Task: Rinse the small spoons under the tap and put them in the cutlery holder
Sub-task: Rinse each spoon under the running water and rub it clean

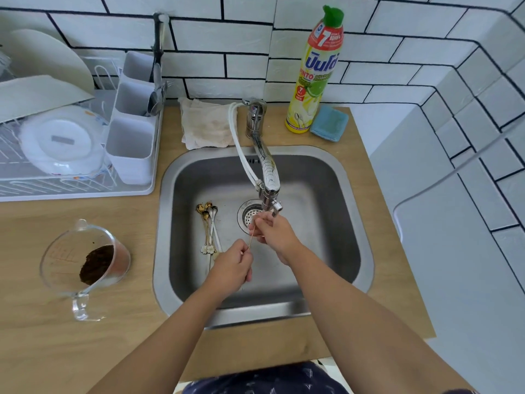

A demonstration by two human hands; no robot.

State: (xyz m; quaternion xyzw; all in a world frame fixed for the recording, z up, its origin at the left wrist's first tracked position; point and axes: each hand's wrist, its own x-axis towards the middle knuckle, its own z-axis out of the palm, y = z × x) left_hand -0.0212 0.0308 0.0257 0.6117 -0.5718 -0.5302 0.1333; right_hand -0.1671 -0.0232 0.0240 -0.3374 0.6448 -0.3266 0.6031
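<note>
L hand (231, 261) fingers pinch the spoon (251, 240) handle end; R hand (272, 231) fingers pinch its bowel end under tap (268, 177). Spoon axis runs diagonally btwn them; cutlery holder (130, 143) far left, L hand nearer.

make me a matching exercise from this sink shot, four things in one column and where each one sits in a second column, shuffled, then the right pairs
Things
1. small spoons
2. glass measuring jug
3. dish soap bottle
4. cutlery holder

Places
A. at the right side of the dish rack
B. on the counter left of the sink
C. lying on the sink floor, left of the drain
D. upright against the wall behind the sink, beside the blue sponge

Pairs: 1-C, 2-B, 3-D, 4-A
</note>
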